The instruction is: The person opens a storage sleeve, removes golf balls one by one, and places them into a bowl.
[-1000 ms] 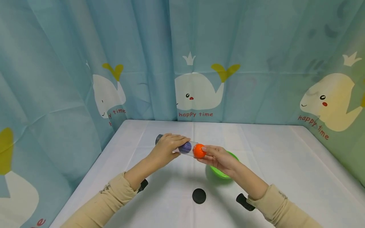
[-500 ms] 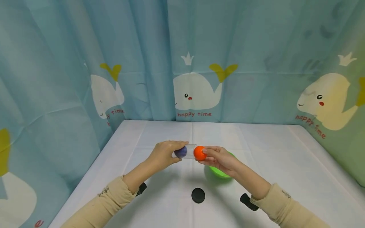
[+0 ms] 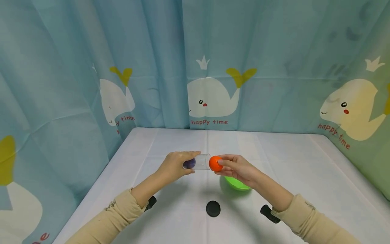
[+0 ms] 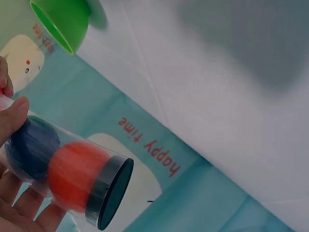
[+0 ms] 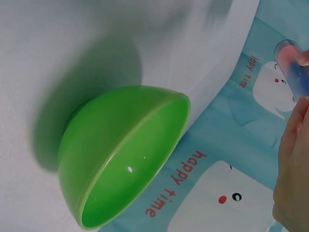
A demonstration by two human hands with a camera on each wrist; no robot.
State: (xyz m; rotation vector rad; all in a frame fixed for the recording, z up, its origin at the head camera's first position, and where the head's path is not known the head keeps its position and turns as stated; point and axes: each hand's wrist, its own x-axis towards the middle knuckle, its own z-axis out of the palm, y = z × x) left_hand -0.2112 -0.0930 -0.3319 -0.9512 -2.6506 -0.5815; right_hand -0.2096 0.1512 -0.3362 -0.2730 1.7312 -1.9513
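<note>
My left hand (image 3: pixel 173 166) grips a clear plastic tube (image 3: pixel 203 162), held sideways above the table. Inside it lie a blue-purple ball (image 4: pixel 33 147) and, beyond that, an orange-red ball (image 4: pixel 77 175) against the black end cap (image 4: pixel 116 192). The tube's right end is uncapped. Right at that mouth, my right hand (image 3: pixel 239 167) pinches another orange ball (image 3: pixel 215 163) between thumb and fingers. A green bowl (image 3: pixel 237 183) stands on the table below the right hand; its inside shows no ball in the right wrist view.
A black round lid (image 3: pixel 213 208) lies on the white table (image 3: pixel 170 220) in front of the hands. Black wrist straps (image 3: pixel 269 214) show at the sleeves. A blue curtain (image 3: pixel 158 67) with whale prints hangs around the table's back and sides.
The tube has swung level and slid further left, its cap end now hidden by my left hand. The blue-purple ball sits deeper in, and a gap shows between it and the pinched orange ball.
</note>
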